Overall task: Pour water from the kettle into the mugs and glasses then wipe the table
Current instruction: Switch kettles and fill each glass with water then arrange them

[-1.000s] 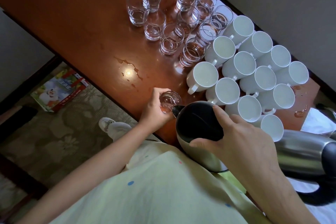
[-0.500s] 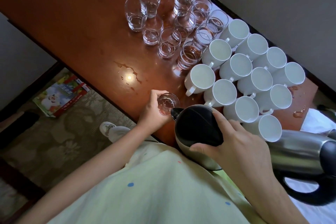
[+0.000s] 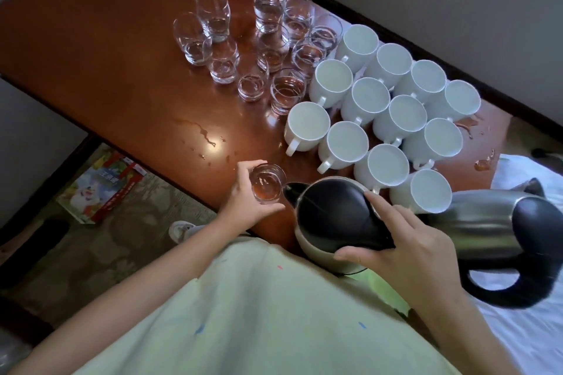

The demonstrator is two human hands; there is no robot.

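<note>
Right now your brown desk (image 3: 106, 49) fills the upper left and centre of the frame, with a wet smear (image 3: 204, 134) shining near its lower edge. Twelve white mugs (image 3: 384, 119) stand packed together right of centre, rims up and touching one another, while a cluster of clear glasses (image 3: 259, 46) sits at upper centre, just beside the mugs, several with water in them. A second steel kettle (image 3: 499, 240) lies at the right edge, its black handle toward the bottom.

Your right hand (image 3: 405, 250) has its grip closed around the kettle (image 3: 335, 219) at lower centre, thumb under the body and fingers over the black lid. It is tilted, with its spout touching the rim of a small glass (image 3: 266, 183). Your left hand (image 3: 246, 198) has its grip wrapped around that glass, held at the near edge of the desk, a little water showing inside. On the carpet at lower left lies a colourful booklet (image 3: 100, 189).
</note>
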